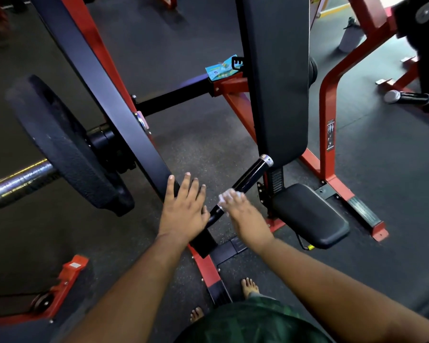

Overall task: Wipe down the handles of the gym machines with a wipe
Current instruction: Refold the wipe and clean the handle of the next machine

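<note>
A black handle [250,175] with a chrome end cap juts from the machine's black lever arm [104,95], slanting up to the right. My right hand [243,214] is wrapped over the handle's lower half, holding a white wipe [227,195] against it. My left hand [183,209] lies flat on the end of the lever arm, fingers straight and spread. A blue wipe packet [221,69] sits on the red frame behind the back pad.
A black weight plate [60,144] on a chrome sleeve [15,184] hangs left of the lever arm. The tall back pad [280,78] and seat pad [310,214] stand to the right. Another handle [406,98] and red frame [328,107] lie far right. My bare feet [250,287] are below.
</note>
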`<move>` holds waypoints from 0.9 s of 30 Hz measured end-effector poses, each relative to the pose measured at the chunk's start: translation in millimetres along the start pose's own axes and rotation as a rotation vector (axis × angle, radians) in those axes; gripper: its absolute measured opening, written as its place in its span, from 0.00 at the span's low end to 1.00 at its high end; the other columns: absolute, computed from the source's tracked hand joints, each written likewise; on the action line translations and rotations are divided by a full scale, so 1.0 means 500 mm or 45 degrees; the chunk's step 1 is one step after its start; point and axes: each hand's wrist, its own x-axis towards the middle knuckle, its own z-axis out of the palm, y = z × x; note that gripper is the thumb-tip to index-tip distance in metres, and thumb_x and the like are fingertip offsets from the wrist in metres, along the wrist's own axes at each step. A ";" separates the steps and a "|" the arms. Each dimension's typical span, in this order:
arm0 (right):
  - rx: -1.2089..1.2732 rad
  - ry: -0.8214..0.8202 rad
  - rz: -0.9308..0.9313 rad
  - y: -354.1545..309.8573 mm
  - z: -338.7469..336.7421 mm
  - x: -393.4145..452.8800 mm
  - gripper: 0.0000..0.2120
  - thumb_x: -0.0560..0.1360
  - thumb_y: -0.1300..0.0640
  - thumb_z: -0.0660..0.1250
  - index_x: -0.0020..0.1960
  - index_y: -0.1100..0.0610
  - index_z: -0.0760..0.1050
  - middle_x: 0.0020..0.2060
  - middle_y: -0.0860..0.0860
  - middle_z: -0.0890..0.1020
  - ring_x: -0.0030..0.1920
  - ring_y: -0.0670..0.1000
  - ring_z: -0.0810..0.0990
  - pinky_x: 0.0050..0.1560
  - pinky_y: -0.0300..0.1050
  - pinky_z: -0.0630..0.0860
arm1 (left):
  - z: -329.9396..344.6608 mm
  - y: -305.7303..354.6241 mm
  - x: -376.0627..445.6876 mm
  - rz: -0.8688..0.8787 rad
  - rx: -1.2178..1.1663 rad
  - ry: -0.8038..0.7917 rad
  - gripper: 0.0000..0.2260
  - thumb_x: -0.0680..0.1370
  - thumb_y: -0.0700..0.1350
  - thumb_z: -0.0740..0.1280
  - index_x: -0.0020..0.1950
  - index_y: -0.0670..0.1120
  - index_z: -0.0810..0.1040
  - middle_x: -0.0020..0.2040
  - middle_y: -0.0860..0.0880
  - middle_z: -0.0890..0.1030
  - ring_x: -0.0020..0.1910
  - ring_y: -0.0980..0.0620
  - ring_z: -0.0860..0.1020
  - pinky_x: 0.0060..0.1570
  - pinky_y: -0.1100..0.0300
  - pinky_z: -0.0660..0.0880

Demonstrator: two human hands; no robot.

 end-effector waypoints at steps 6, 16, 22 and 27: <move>0.870 0.514 0.740 -0.004 -0.043 -0.069 0.21 0.80 0.69 0.58 0.66 0.52 0.79 0.62 0.49 0.83 0.58 0.37 0.81 0.60 0.37 0.78 | -0.002 0.000 -0.002 -0.011 -0.003 0.017 0.27 0.80 0.56 0.59 0.77 0.47 0.73 0.76 0.44 0.73 0.80 0.41 0.61 0.78 0.33 0.46; 1.619 0.969 1.370 0.006 -0.068 0.104 0.14 0.81 0.68 0.59 0.47 0.59 0.83 0.38 0.45 0.81 0.40 0.43 0.77 0.53 0.43 0.75 | 0.001 0.000 -0.001 -0.007 -0.011 0.030 0.26 0.79 0.55 0.60 0.75 0.45 0.75 0.75 0.43 0.74 0.79 0.41 0.62 0.77 0.32 0.49; 1.486 0.602 1.327 -0.094 0.009 0.009 0.15 0.82 0.67 0.62 0.62 0.56 0.81 0.47 0.43 0.84 0.42 0.37 0.80 0.46 0.34 0.75 | 0.003 0.000 -0.001 -0.006 -0.028 0.039 0.26 0.79 0.54 0.61 0.74 0.45 0.76 0.74 0.43 0.74 0.79 0.40 0.63 0.78 0.32 0.48; 1.435 0.492 1.349 -0.030 -0.030 0.000 0.09 0.81 0.64 0.64 0.54 0.58 0.83 0.45 0.55 0.87 0.44 0.51 0.83 0.48 0.47 0.79 | 0.000 -0.001 0.001 -0.004 -0.013 0.033 0.27 0.79 0.55 0.61 0.75 0.45 0.75 0.74 0.43 0.74 0.79 0.40 0.63 0.78 0.32 0.47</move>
